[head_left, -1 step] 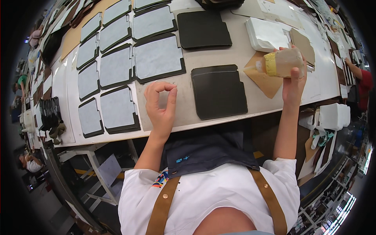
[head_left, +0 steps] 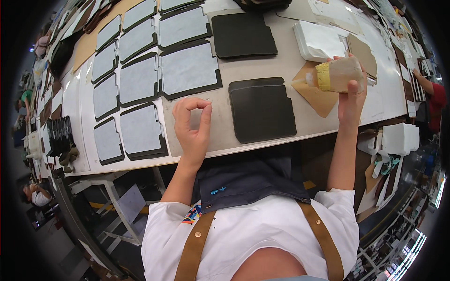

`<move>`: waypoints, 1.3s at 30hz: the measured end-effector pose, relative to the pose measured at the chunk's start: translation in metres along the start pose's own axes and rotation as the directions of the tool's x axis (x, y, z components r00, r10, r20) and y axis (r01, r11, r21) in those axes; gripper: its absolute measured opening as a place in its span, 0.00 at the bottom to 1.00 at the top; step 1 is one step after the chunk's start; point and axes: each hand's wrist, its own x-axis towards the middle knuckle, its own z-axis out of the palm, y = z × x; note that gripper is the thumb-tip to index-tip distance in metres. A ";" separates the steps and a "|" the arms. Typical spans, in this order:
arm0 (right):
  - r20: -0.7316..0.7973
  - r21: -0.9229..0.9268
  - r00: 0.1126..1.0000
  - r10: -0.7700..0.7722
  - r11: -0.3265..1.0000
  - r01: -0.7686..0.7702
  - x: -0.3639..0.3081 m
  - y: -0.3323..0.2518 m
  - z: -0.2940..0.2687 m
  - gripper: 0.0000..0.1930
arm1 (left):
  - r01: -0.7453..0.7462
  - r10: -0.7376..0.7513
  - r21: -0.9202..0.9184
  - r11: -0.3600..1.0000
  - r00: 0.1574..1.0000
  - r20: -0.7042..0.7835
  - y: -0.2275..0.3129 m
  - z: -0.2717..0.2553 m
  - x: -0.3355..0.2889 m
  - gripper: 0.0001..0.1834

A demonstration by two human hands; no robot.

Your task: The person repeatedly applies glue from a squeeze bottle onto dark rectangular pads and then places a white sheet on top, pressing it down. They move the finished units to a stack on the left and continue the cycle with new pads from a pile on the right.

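My right hand (head_left: 350,100) is wrapped round a translucent squeeze bottle (head_left: 344,75). The bottle lies nearly level above the table, its pale pointed nozzle to the left and yellow tape round its shoulder. My left hand (head_left: 191,129) is raised at the table's near side, thumb and index tips pressed together in a ring; whatever may be between them is too small to make out. Between my hands a dark, flat, notched panel (head_left: 262,110) lies on the table, with a similar dark panel (head_left: 244,36) beyond it. A brown sheet (head_left: 318,100) lies under the bottle.
Rows of dark panels with pale grey facings (head_left: 187,70) cover the table's left side. Behind the bottle are a white foam tray (head_left: 318,41) and brown card pieces (head_left: 363,54). Dark strips (head_left: 59,133) hang at the left edge. A person in red (head_left: 437,105) stands far right.
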 end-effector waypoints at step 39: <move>0.033 0.013 0.997 -0.074 0.997 0.073 -0.045 -0.018 -0.022 0.55 | -0.020 0.018 0.069 0.997 0.999 0.038 -0.002 -0.001 -0.001 0.04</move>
